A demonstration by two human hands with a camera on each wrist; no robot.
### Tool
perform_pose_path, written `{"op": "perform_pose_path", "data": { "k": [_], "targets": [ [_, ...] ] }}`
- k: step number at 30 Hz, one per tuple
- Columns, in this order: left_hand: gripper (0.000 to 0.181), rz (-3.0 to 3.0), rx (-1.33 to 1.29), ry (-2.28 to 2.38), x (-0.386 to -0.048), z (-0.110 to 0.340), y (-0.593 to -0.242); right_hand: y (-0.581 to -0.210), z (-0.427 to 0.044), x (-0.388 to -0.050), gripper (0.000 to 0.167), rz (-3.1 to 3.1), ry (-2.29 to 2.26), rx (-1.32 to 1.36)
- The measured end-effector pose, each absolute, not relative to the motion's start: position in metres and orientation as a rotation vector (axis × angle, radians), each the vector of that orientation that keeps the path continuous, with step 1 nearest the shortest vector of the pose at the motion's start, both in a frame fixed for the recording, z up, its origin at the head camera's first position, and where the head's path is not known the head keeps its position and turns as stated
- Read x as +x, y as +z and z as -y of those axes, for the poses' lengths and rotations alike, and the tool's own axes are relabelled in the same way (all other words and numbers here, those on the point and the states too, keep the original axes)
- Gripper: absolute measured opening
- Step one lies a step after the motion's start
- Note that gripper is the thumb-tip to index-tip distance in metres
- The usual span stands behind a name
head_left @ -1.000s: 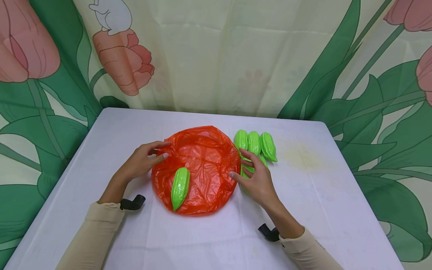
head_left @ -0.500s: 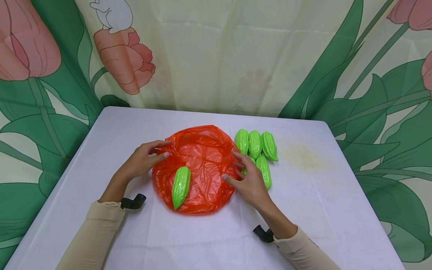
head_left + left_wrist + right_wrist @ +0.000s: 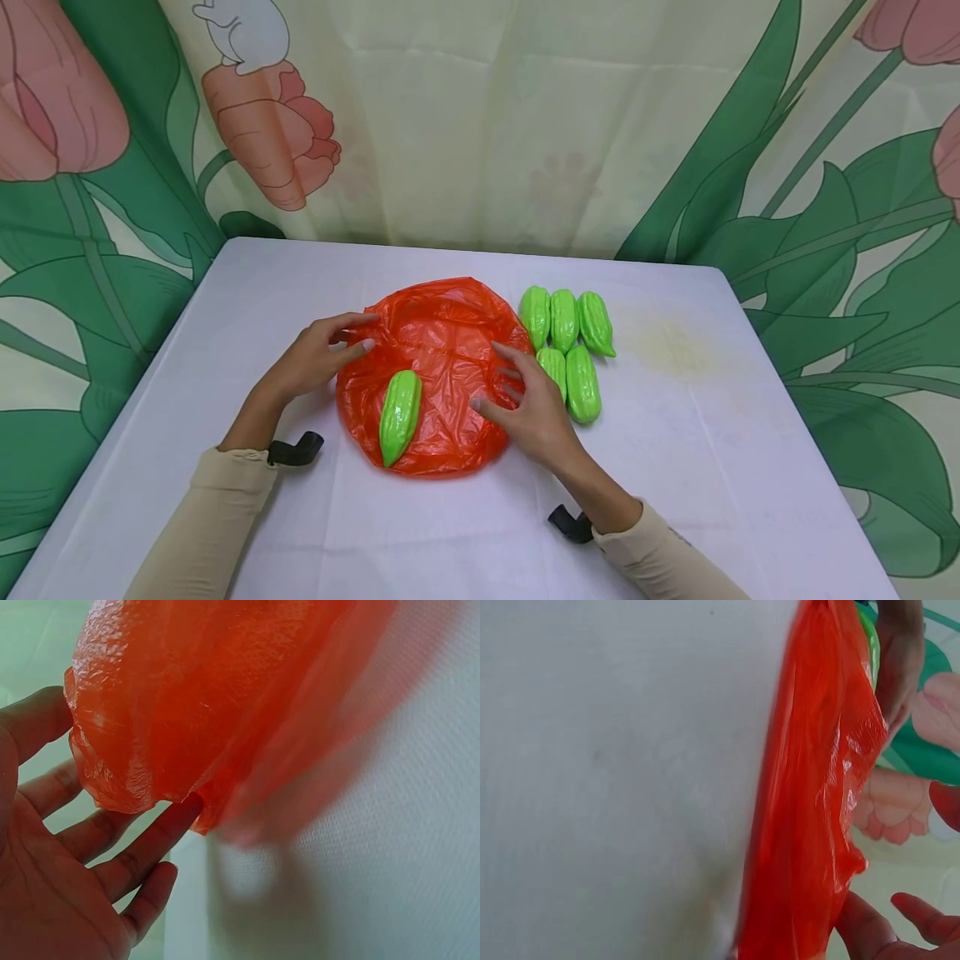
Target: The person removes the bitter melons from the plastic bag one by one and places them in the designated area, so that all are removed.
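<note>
Two long sleeves, plain beige cloth, softly wrinkled. Left sleeve (image 3: 195, 525), nearer table's (image 3: 720, 450) left edge: wide cuff (image 3: 236, 467), turned back, creased. Right sleeve (image 3: 675, 560), nearer table's right edge: similar turned-up cuff (image 3: 617, 531), few tiny dark marks along sleeve's outer side. Matte black piece (image 3: 296, 450) at left wrist, short, stubby, bent like pipe elbow, rounded edges. Matching black elbow (image 3: 570, 524) at right wrist. Left hand (image 3: 313, 357) and right hand (image 3: 531, 410) bare.
</note>
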State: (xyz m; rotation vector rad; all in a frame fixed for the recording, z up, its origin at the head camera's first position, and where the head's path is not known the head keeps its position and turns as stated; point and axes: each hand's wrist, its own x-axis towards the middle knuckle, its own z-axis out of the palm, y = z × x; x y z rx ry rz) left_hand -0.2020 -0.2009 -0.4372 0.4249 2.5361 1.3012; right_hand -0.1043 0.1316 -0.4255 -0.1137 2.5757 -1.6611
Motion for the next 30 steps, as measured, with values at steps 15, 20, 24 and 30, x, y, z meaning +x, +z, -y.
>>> {"op": "perform_pose_path", "data": {
  "k": [15, 20, 24, 30],
  "targets": [
    [0.055, -2.548, 0.420, 1.289, -0.202, 0.202, -0.439, -0.427, -0.110, -0.102, 0.078, -2.540, -1.686, -0.223],
    [0.055, -2.545, 0.429, 1.297, -0.202, 0.201, -0.438, -0.427, -0.105, -0.101, 0.079, -2.539, -1.661, -0.206],
    [0.055, -2.546, 0.430, 1.299, -0.202, 0.201, -0.438, -0.426, -0.099, -0.100, 0.080, -2.535, -1.637, -0.209],
    [0.055, -2.552, 0.431, 1.295, -0.202, 0.201, -0.438, -0.426, -0.090, -0.100, 0.079, -2.523, -1.622, -0.256]
  ]
}}
